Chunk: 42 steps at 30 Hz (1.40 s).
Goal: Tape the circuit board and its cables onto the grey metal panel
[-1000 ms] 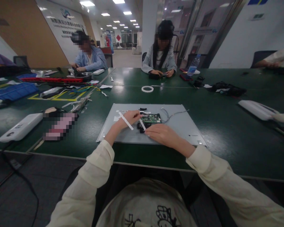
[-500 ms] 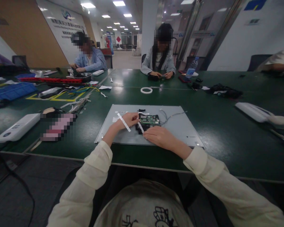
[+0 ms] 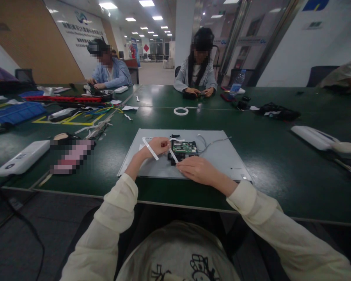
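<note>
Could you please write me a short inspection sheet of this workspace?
Surface: green table, with a grey panel lying flat before the wearer.
Job's things: circuit board on the panel; white strip between the hands; second strip across the left hand's back.
Clutter: blue basket at left; tape roll beyond the panel.
Hands: left hand pinches the white strip's upper end, right hand its lower end.
Cables: grey cable on the panel.
Surroundings: person in blue and person in stripes seated opposite.
</note>
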Each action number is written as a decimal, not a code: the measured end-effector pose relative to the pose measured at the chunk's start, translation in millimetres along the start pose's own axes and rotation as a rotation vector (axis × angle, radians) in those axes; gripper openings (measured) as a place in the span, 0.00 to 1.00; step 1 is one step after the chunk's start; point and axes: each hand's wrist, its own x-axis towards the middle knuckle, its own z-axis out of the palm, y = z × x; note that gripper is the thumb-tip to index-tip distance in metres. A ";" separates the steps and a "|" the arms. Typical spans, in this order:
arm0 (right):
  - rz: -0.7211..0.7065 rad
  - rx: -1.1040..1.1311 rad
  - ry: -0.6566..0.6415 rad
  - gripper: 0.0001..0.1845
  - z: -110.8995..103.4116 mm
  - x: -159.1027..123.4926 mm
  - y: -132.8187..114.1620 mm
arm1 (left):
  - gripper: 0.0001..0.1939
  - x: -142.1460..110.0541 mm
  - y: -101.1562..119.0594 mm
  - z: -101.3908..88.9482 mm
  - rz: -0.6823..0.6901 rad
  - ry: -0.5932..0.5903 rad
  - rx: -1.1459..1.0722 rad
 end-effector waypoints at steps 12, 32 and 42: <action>0.097 0.168 -0.144 0.15 -2.0 0.4 0.9 | 0.04 0.0 1.6 3.6 0.009 -0.038 0.189; 0.264 0.064 -0.217 0.24 -16.1 -22.8 -49.2 | 0.07 -2.9 4.3 6.3 -0.018 -0.019 0.255; 0.374 0.125 -0.034 0.13 -22.4 -24.7 -45.7 | 0.09 -7.0 17.3 2.8 -0.099 0.024 0.581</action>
